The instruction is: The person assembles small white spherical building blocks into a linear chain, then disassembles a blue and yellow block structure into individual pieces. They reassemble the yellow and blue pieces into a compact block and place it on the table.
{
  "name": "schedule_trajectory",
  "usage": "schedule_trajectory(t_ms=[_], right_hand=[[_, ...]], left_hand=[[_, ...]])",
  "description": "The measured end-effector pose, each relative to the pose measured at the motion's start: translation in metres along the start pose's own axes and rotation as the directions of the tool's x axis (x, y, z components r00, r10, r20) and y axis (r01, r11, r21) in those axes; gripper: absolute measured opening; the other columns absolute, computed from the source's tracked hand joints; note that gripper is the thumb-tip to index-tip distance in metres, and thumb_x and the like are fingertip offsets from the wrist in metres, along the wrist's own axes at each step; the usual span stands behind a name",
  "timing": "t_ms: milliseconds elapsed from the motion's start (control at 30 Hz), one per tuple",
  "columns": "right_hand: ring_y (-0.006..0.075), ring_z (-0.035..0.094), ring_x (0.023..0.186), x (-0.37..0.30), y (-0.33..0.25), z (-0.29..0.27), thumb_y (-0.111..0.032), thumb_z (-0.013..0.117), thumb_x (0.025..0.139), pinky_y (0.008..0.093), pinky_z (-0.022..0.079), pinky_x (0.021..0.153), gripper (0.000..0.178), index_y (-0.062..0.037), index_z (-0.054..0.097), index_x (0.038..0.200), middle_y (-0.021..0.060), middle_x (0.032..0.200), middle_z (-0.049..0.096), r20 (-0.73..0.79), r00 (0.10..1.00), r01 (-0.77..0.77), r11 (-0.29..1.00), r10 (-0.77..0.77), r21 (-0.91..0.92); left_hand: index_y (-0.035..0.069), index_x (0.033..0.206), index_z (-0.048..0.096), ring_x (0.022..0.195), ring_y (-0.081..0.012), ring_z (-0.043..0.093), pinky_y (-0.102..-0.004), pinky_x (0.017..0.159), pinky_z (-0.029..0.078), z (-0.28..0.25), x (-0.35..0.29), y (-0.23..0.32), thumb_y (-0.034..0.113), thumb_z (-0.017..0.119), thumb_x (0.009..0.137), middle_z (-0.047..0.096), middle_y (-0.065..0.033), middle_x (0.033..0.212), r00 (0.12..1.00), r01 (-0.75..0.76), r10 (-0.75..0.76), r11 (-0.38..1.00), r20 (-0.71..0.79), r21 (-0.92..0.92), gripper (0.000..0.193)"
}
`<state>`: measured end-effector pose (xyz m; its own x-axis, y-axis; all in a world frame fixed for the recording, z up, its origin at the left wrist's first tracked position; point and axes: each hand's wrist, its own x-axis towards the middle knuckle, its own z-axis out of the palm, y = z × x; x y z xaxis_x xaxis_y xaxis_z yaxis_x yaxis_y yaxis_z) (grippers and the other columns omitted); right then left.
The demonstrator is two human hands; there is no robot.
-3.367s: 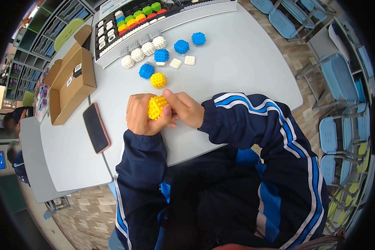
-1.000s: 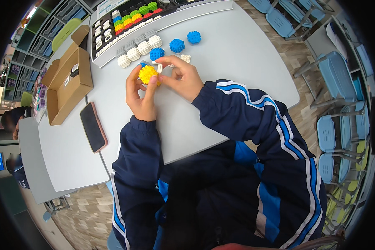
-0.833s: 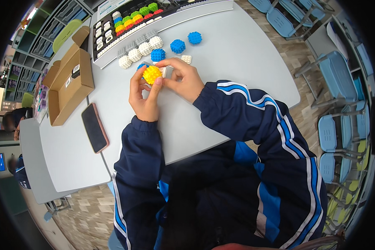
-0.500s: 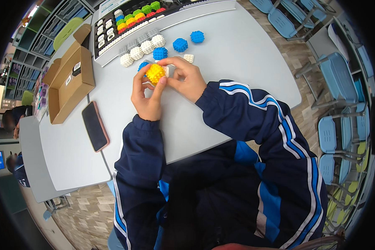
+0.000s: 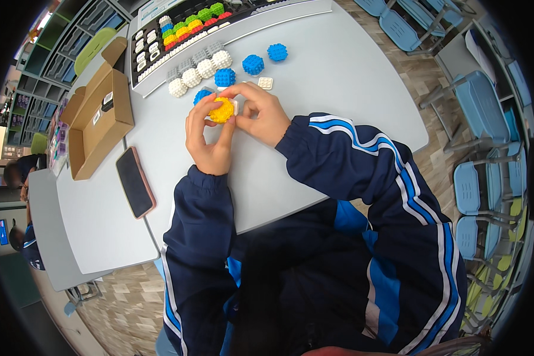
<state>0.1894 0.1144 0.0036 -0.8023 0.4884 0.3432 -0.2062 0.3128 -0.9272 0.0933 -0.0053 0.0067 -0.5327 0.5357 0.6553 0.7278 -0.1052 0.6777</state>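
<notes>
Between my two hands is a yellow studded building-block ball, held above the grey-white table. My left hand grips it from the left with thumb and fingers. At its right side my right hand pinches a small white piece against the ball; fingers partly cover this piece. Just behind the hands sit a blue studded ball and another blue ball, partly hidden by my left fingers. Two more, a blue ball and a blue ball, lie farther right, near a flat white square piece.
White studded balls line up before a parts tray with coloured bricks at the back. An open cardboard box and a phone lie at left. Blue chairs stand at right; people are at far left.
The yellow ball has turned in my fingers and sits slightly lower. My hands keep hold of it; the view has shifted a little.
</notes>
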Motion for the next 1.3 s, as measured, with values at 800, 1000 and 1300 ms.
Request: schedule_trajectory(t_ms=[800,1000,1300], right_hand=[[0.0076,0.052,0.053,-0.001,0.008,0.006,-0.014,0.077,0.082,0.0249,0.041,0.052,0.044,-0.0085,0.044,0.111,0.0073,0.087,0.067,0.052,0.998,-0.029,0.982,0.02,0.184],[0.0082,0.053,0.053,-0.002,0.001,0.005,-0.01,0.074,0.083,0.0256,0.04,0.052,0.041,-0.0087,0.043,0.109,0.0054,0.072,0.065,0.094,0.994,-0.059,0.99,0.047,0.127],[0.0052,0.055,0.067,-0.002,0.007,0.004,-0.006,0.075,0.083,0.0225,0.043,0.061,0.042,-0.0109,0.04,0.105,0.0045,0.089,0.068,0.13,0.988,-0.1,0.989,0.085,0.108]], left_hand=[[0.001,0.116,0.066,0.12,-0.0294,0.056,-0.0368,0.098,0.045,-0.004,0.001,0.006,0.001,0.062,0.084,0.057,-0.0193,0.131,0.996,0.054,-0.045,0.991,0.08,-0.125,0.032],[0.002,0.104,0.071,0.117,-0.0291,0.057,-0.0381,0.099,0.045,-0.008,0.001,0.01,-0.002,0.062,0.082,0.06,-0.0184,0.126,0.996,-0.006,0.016,0.994,0.09,-0.109,0.023],[0.003,0.093,0.07,0.117,-0.03,0.057,-0.0401,0.1,0.044,-0.007,-0.002,0.009,-0.006,0.062,0.077,0.06,-0.0188,0.123,0.977,-0.158,0.154,0.987,0.146,0.014,0.019]])
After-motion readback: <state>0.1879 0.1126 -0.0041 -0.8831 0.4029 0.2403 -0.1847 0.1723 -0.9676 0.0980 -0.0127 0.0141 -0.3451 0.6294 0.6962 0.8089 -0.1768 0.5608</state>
